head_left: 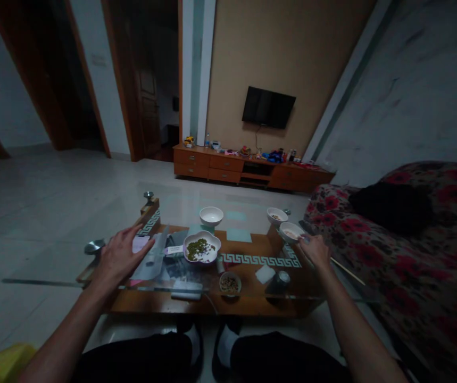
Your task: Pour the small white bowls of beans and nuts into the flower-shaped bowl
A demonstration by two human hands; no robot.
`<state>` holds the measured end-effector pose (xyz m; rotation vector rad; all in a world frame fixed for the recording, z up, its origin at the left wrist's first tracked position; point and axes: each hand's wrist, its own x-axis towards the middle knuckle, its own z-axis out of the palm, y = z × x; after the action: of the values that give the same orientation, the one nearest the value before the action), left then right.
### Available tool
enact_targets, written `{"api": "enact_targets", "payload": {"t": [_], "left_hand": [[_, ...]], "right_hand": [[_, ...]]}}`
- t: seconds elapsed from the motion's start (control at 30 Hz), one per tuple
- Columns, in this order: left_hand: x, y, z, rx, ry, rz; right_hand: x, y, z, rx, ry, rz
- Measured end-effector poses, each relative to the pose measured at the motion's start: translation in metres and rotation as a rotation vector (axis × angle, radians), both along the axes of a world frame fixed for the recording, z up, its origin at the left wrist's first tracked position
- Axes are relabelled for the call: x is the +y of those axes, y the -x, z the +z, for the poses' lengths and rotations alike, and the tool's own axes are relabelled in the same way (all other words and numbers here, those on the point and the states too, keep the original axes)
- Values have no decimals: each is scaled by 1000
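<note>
The big glass surface holds four bowls. The flower-shaped bowl in the middle has green beans in it. The left hand lies flat, fingers spread, on some papers. The right hand pinches thin chopsticks beside a small white bowl. Many beans look not yet moved.

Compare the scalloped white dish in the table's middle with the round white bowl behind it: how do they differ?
The scalloped white dish has a wavy, flower-like rim and holds green bits; the round white bowl has a smooth circular rim and looks empty. The dish sits nearer the person, between the left hand and right hand; the bowl sits farther back. Both are white and upright on the glass table.
</note>
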<state>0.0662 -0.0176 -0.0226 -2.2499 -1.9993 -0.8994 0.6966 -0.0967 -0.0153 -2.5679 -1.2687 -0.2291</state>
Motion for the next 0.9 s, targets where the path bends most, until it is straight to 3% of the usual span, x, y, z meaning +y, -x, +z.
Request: {"api": "enact_targets", "payload": {"t": [0.13,0.3,0.5,0.6,0.73,0.8,0.9], "left_hand": [[-10,-22,10,-27,-90,-97],[-16,-26,8,-31,-87,-130],[-17,-31,8,-47,-33,-148],[-18,-34,10,-46,-6,-154],[-11,-20,13,-39,-13,-91],[-7,0,12,-45,3,6],[-6,37,5,-106,144,156]], "right_hand": [[-2,3,-15,-15,48,79],[6,4,-22,6,85,150],[3,1,-34,-76,44,241],[3,12,-31,-117,-25,360],[12,60,-11,-96,-128,565],[17,98,-1,-56,-155,680],[22,160,8,71,-185,865]]}}
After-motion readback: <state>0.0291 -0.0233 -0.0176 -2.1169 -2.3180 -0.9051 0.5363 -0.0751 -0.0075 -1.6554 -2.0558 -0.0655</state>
